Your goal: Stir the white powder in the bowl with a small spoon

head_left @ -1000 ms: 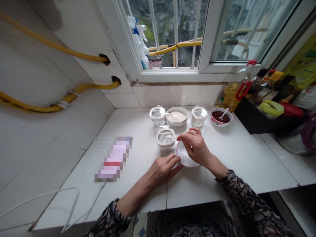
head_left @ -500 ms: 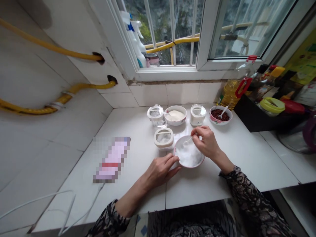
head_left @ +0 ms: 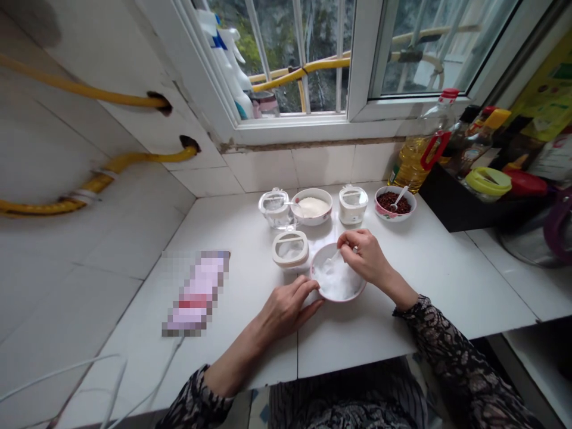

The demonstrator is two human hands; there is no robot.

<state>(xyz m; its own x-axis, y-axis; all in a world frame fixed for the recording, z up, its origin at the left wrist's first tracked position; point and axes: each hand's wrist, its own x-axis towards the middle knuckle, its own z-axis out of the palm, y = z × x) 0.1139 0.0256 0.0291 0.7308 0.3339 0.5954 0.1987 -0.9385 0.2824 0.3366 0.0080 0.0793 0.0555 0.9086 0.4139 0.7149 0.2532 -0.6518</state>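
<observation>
My right hand (head_left: 363, 256) pinches the handle of a small white spoon (head_left: 331, 260), its tip down in white grains. The grains fill much of a white bowl (head_left: 353, 298) with a pinkish rim. At the bowl's left side, my left hand (head_left: 286, 307) grips the rim with fingers and thumb. Just left of the bowl stands a lidded clear jar (head_left: 290, 250) with white contents. Behind it are another clear jar (head_left: 273, 210), a bowl (head_left: 313, 223) of cream-white grains with a spoon in it, and a third lidded jar (head_left: 353, 207).
A flowered bowl (head_left: 395, 217) of dark red pieces with a white spoon stands back right. Beyond it are an oil bottle (head_left: 413, 158) and a black box (head_left: 447, 205) of condiments. A blurred-out phone-like object (head_left: 196, 292) with a white cable (head_left: 167, 372) lies left on the white tiled counter (head_left: 250, 268).
The whole view has shifted slightly. The spoon has moved a little within the white grains, with my right hand still on it. My left hand stays at the bowl's rim.
</observation>
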